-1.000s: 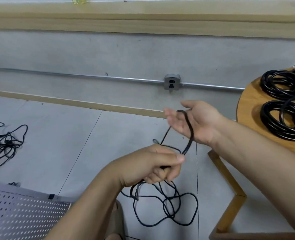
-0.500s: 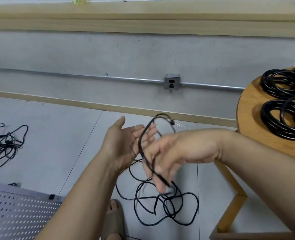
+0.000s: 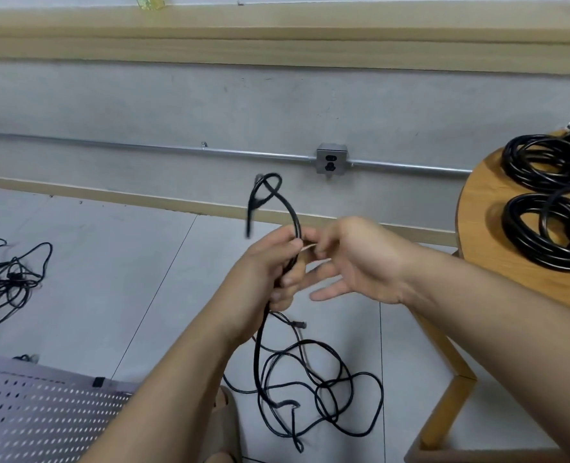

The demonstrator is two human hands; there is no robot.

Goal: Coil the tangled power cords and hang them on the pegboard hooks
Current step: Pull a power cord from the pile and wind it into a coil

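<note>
A thin black power cord [image 3: 260,362] hangs from my left hand [image 3: 263,279] to a loose tangle on the floor [image 3: 313,392]. My left hand grips the cord, and a small loop [image 3: 270,188] of it stands up above the fist. My right hand [image 3: 360,262] meets the left from the right. Its thumb and forefinger pinch at the cord by the left fingertips, while its lower fingers stretch out straight. A grey pegboard [image 3: 43,412] lies at the bottom left.
Two coiled thick black cords [image 3: 551,225] lie on a round wooden table [image 3: 477,228] at the right. Another tangled pile of cords [image 3: 6,282] is on the floor at the left. A wall outlet [image 3: 331,158] sits on a conduit. My sandalled foot [image 3: 227,426] is below.
My right hand swept across and laid the cord into my left palm. The left hand then closed on it, and a loop now stands above it.
</note>
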